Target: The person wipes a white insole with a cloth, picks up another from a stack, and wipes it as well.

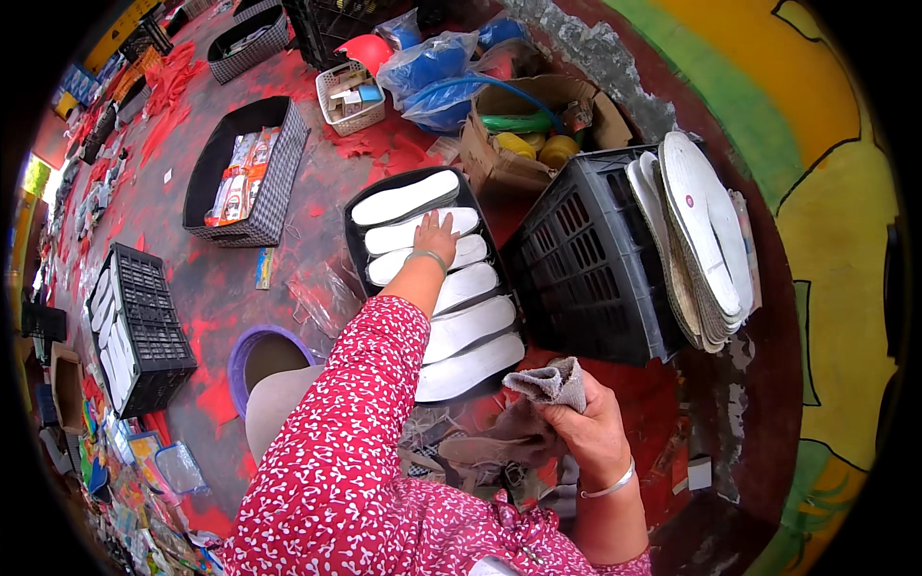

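The left hand (435, 237), fingers apart, rests on the white insoles (468, 326) lined up in a black tray (354, 245); the right hand (588, 427) is clamped on a grey cloth (554, 385). Light, even pressure should best keep the row straight.

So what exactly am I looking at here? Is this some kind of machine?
No machine: these are a person's own bare hands. There is just one picture, taken from a wide fisheye camera on the person's head, looking down, so straight edges bend near the rim.

The left hand lies over the white insoles lined up in a dark basket. The right hand grips a folded grey cloth.

Beside the basket, a black plastic crate has more insoles stacked against it. A purple tub stands on the red-and-grey floor.
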`<action>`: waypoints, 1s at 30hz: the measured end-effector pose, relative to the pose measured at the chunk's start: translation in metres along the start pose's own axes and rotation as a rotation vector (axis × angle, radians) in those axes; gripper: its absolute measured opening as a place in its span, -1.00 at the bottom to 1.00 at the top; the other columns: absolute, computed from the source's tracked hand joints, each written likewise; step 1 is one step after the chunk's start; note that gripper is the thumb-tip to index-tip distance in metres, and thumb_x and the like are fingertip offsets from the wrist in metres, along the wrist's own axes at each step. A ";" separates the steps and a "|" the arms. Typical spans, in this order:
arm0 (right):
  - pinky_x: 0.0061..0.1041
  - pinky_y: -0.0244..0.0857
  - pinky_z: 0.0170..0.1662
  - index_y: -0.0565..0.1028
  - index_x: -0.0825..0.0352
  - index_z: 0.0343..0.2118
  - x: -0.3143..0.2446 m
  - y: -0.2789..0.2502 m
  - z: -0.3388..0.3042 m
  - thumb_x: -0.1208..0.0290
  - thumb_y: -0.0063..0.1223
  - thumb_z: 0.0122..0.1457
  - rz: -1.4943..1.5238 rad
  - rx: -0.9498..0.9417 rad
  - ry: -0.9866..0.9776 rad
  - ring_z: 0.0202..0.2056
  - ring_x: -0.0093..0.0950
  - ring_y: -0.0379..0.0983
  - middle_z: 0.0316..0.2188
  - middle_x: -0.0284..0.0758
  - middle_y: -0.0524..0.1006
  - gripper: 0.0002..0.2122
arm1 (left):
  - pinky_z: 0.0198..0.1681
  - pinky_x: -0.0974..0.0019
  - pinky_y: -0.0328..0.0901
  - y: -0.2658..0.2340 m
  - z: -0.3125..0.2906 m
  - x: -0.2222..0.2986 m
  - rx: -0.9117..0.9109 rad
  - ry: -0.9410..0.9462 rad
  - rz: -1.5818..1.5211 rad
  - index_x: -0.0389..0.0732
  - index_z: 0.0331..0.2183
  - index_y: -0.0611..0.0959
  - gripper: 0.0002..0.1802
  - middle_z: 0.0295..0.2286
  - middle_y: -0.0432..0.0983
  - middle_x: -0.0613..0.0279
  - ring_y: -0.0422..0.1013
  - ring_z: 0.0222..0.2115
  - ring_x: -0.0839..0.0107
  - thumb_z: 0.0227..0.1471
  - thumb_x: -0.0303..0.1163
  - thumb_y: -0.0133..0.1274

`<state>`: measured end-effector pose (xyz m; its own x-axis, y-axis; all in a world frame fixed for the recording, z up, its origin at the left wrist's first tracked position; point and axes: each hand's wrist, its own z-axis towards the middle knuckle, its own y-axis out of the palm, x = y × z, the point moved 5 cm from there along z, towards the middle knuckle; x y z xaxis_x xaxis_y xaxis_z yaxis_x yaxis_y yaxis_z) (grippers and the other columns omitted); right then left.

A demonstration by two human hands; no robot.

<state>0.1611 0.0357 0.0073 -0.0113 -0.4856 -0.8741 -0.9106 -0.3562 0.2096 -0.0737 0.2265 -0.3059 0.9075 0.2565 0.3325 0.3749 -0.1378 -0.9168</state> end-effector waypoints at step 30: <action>-0.19 0.32 -0.22 0.51 0.37 -0.39 0.037 0.015 -0.026 0.10 0.04 -0.04 -1.096 -0.286 -0.300 -0.31 -0.08 0.47 -0.42 -0.04 0.53 -0.64 | 0.07 0.16 0.16 -0.241 -0.170 0.397 0.238 1.264 -0.122 -0.25 -0.18 0.55 -0.66 -0.12 0.43 -0.01 0.28 -0.01 0.07 -0.06 -0.36 -0.01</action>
<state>0.1579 -0.0080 -0.0105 0.5898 0.3867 -0.7089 -0.3684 -0.6524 -0.6624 0.2286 0.1989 0.0852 0.4677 -0.8403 0.2741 0.5432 0.0287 -0.8391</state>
